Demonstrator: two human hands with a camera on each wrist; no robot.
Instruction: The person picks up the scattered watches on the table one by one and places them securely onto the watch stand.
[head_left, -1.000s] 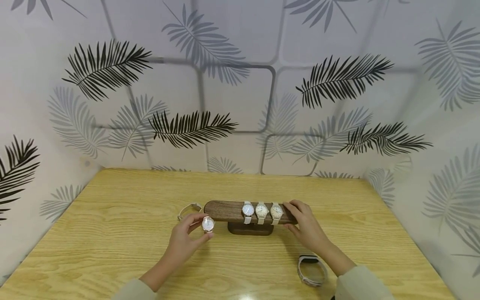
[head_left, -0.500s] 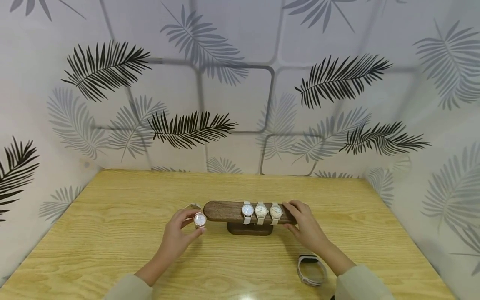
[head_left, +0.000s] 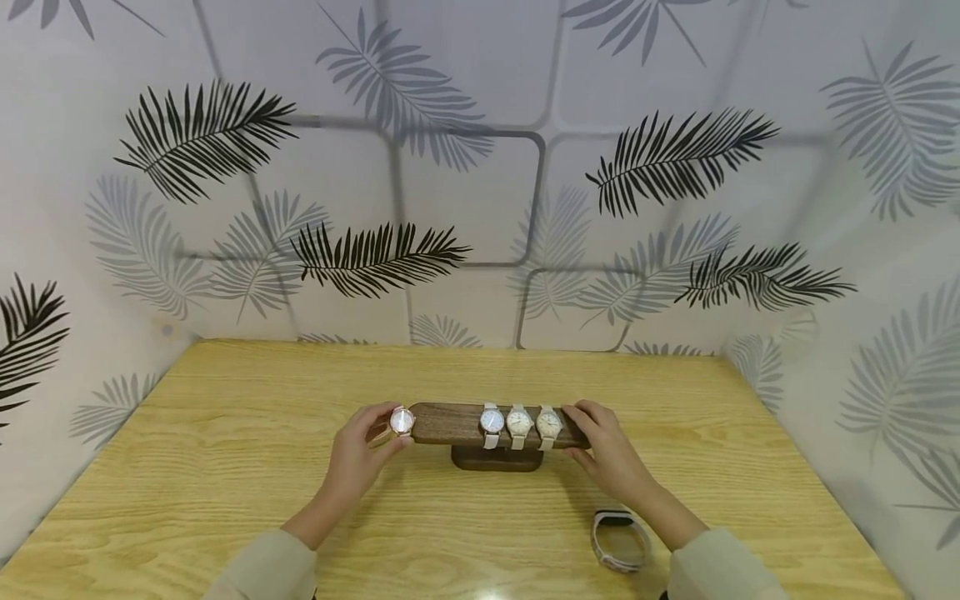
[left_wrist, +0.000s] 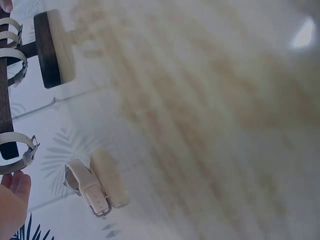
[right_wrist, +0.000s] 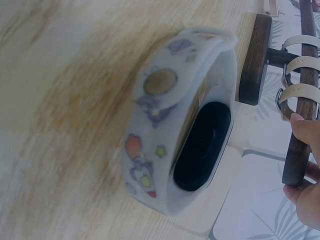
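In the head view my left hand (head_left: 356, 446) pinches a wristwatch (head_left: 402, 421) with a round white dial at the left end of the dark wooden watch stand (head_left: 450, 423). The left wrist view shows this watch's pale strap (left_wrist: 17, 138) looped around the bar's tip. My right hand (head_left: 611, 450) grips the bar's right end, thumb in front, as the right wrist view also shows. Between the hands, a white-strapped watch (head_left: 491, 423) and two cream-strapped watches, one left (head_left: 519, 423) and one right (head_left: 548, 425), sit side by side around the bar.
A white fitness band (head_left: 618, 542) with a black screen and cartoon prints stands on the wooden table (head_left: 262, 467), near my right forearm. Another pale-strapped watch (left_wrist: 87, 187) lies beyond my left hand, mostly hidden in the head view. A leaf-patterned wall covering (head_left: 465, 208) rises behind.
My left hand first drew the watch left, away from the bar's front, then brought it up level with the bar's left end and onto its tip. The right hand keeps its grip.
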